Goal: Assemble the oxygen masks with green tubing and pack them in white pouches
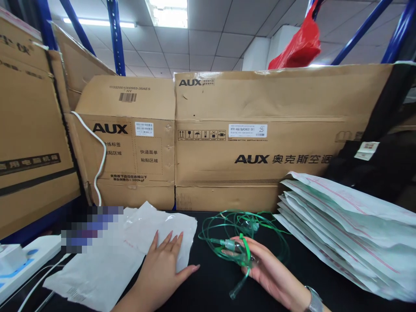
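My left hand (164, 264) lies flat with its fingers spread on a white plastic bag (97, 264) at the left of the black table. On the right, my right hand (260, 264) has its fingers wrapped round a clear and green mask with coiled green tubing (211, 225). A light green connector (229, 245) sticks out to the left of the fingers, and a short tube end (237, 289) hangs below them. More loops of tubing lie on the table behind this hand.
A stack of white bags (351, 234) fills the right side. Cardboard panels (208, 169) stand along the back. At the far left are a white power strip (42, 251) and a white cable (101, 164). A red bag (297, 47) hangs overhead.
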The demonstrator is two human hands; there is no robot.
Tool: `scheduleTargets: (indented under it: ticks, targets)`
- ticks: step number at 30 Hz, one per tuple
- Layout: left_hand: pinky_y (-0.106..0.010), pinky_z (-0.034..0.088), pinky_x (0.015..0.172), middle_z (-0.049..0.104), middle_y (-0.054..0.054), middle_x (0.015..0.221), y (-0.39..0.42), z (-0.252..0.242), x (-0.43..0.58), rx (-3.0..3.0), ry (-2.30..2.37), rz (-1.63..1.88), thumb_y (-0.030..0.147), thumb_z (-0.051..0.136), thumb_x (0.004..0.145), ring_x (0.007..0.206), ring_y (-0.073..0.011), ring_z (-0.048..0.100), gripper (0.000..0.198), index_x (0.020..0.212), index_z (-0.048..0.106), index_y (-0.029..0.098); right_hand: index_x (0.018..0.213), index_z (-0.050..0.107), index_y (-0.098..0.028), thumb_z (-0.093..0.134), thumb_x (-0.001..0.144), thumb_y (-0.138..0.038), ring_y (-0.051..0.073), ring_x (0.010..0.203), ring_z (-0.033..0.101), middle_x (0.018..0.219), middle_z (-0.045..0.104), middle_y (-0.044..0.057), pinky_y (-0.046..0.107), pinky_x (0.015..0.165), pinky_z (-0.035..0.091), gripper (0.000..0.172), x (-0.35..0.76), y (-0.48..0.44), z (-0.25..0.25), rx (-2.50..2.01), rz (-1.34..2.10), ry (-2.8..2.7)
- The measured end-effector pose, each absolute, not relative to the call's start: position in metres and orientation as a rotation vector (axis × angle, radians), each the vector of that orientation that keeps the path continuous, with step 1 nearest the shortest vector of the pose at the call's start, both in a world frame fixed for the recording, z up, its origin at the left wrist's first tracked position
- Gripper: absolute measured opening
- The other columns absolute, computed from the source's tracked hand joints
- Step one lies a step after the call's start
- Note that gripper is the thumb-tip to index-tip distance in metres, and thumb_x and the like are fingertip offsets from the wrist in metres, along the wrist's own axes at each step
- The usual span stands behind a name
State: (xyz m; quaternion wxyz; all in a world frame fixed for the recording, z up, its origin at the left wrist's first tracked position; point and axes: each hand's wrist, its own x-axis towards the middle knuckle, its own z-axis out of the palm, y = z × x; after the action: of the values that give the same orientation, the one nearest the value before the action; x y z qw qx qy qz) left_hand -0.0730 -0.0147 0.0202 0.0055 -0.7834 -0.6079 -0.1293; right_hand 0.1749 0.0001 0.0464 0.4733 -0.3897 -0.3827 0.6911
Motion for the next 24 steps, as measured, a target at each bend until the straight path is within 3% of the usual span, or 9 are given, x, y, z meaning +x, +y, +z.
scheduleTargets:
  ticks: [3, 9, 18, 22, 24]
  targets:
    - [-0.052, 0.021, 0.104, 0.041, -0.019, 0.133, -0.013, 0.014, -0.066, -2.384, -1.869, -0.362, 0.059, 0.030, 0.079, 0.126, -0.0302, 0.034, 0.075, 0.131, 0.036, 0.006, 0.080, 0.066, -0.019, 0.068, 0.066, -0.028, 0.017, 0.074, 0.060, 0.088, 0.066, 0.004, 0.022, 0.050, 0.044, 0.016, 0.175, -0.001, 0.043, -0.986, 1.657, -0.926]
    - [-0.046, 0.030, 0.102, 0.045, -0.017, 0.131, -0.008, 0.005, -0.064, -2.392, -1.941, -0.252, 0.025, 0.029, 0.086, 0.123, -0.0264, 0.038, 0.047, 0.125, 0.045, 0.004, 0.083, 0.065, -0.019, 0.067, 0.067, -0.024, 0.015, 0.073, 0.057, 0.087, 0.064, 0.004, 0.023, 0.054, 0.047, 0.016, 0.179, 0.000, 0.046, -0.964, 1.727, -0.994]
    - [-0.032, 0.042, 0.094, 0.061, -0.006, 0.116, -0.006, 0.006, -0.076, -2.436, -2.172, -0.688, 0.025, 0.032, 0.087, 0.112, -0.0186, 0.053, 0.037, 0.103, 0.065, 0.019, 0.085, 0.062, -0.016, 0.065, 0.069, -0.019, 0.011, 0.064, 0.052, 0.079, 0.059, 0.003, 0.023, 0.054, 0.047, 0.017, 0.188, 0.004, 0.054, -0.796, 1.884, -1.283]
    - [-0.037, 0.046, 0.087, 0.043, -0.014, 0.134, -0.009, 0.006, -0.073, -2.265, -2.122, -0.681, 0.014, 0.038, 0.079, 0.110, -0.0244, 0.054, 0.040, 0.116, 0.056, 0.013, 0.090, 0.061, -0.017, 0.065, 0.069, -0.018, 0.014, 0.074, 0.056, 0.085, 0.060, 0.004, 0.027, 0.062, 0.048, 0.022, 0.190, 0.001, 0.056, -0.623, 1.898, -1.341]
    - [-0.042, 0.047, 0.084, 0.043, -0.020, 0.132, -0.009, 0.005, -0.070, -2.216, -2.110, -0.655, 0.010, 0.040, 0.075, 0.111, -0.0280, 0.053, 0.048, 0.123, 0.047, 0.007, 0.093, 0.060, -0.018, 0.065, 0.068, -0.017, 0.018, 0.081, 0.057, 0.092, 0.061, 0.007, 0.029, 0.066, 0.047, 0.025, 0.190, -0.002, 0.057, -0.569, 1.906, -1.391]
